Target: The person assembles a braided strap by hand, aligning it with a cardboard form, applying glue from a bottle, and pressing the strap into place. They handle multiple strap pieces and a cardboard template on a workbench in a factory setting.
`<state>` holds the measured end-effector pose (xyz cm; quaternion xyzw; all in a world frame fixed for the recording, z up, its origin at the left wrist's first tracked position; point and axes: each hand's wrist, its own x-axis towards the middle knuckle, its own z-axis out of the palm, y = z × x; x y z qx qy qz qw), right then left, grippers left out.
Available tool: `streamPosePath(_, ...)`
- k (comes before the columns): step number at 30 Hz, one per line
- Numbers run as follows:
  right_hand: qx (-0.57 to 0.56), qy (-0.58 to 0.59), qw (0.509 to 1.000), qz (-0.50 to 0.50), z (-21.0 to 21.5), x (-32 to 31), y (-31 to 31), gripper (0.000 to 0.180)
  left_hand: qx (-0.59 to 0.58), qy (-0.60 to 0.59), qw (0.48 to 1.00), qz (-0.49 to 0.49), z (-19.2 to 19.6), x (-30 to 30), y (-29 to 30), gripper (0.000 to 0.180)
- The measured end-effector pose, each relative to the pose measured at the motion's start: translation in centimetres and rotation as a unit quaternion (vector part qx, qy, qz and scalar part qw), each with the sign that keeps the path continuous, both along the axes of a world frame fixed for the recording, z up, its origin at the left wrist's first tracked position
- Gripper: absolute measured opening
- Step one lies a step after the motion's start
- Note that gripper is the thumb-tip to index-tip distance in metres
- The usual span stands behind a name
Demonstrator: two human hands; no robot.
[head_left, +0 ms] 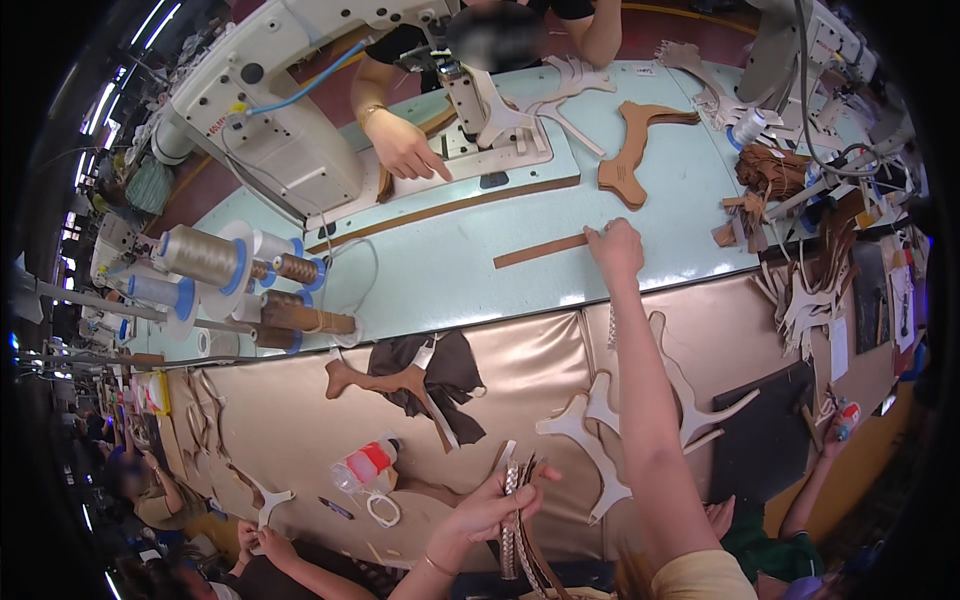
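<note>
Left of centre on the near side, my left hand (490, 508) grips a bundle of braided straps (510, 545); farther away, a flat brown strip (540, 251) lies on the pale teal table (440, 290), its right end pinched by my right hand (616, 255).

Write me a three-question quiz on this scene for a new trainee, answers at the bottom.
1. Which of the person's own hands touches the brown strip on the pale blue table?
2. True or false: the person's left hand is holding nothing.
3. Where is the bottle with the red label?
A) On the sewing machine
B) On the tan surface
C) On the pale blue table

Key:
1. The right hand.
2. False; it holds a bundle of straps.
3. B.
</note>
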<state>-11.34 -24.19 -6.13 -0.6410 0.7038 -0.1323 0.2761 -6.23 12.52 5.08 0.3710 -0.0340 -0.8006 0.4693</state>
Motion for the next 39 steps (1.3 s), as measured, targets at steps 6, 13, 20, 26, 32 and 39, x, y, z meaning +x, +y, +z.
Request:
streamPosePath(6,-0.004,0.006,1.0,-0.028,-0.4,1.2,0.9,0.028,-0.025,-0.019,0.999,0.026,0.8,1.0,2.5,0.042)
streamPosePath(13,-0.055,-0.134,0.989,0.002,-0.5,0.5,1.8,0.023,-0.043,-0.043,0.996,0.061,2.4,0.4,5.2,0.044)
streamPosePath(20,-0.12,-0.33,0.936,0.018,6.4,-3.4,8.0,0.03,-0.092,-0.101,0.988,0.065,7.4,-2.3,7.6,0.044)
streamPosePath(26,-0.151,-0.367,0.908,0.131,15.7,-10.5,21.1,0.03,-0.184,-0.114,0.975,0.058,11.1,-5.2,11.8,0.051)
streamPosePath(32,-0.129,-0.335,0.925,0.12,20.8,-19.7,38.8,0.027,-0.228,-0.121,0.965,-0.039,12.9,-8.1,14.9,0.067)
streamPosePath(39,-0.03,-0.271,0.959,-0.077,20.6,-31.7,59.1,0.021,-0.278,-0.073,0.914,-0.287,12.8,-16.4,17.1,0.065)
